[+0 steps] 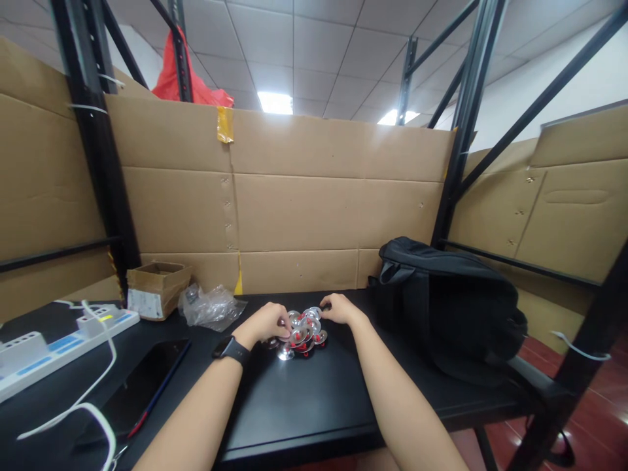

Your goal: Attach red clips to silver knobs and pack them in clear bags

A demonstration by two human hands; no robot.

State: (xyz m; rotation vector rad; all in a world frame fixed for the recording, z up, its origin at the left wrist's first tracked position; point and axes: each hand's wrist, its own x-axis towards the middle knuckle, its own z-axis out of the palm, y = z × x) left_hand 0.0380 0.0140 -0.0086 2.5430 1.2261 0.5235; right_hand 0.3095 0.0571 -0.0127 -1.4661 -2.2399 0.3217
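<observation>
Hands on pile: left hand (267, 322) w/ fingers curled closed on the small metal discs (303, 332), right hand (337, 309) touching pile's far side, grip unclear. Discs sit between both, mid table (314, 405) near back edge; count untellable, no clear axis. 1 backpack (441, 307) right.

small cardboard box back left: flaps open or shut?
Open. The cardboard box stands upright on the black table with its top flaps folded outward, dark interior showing. Contents cannot be told from this angle.
</observation>
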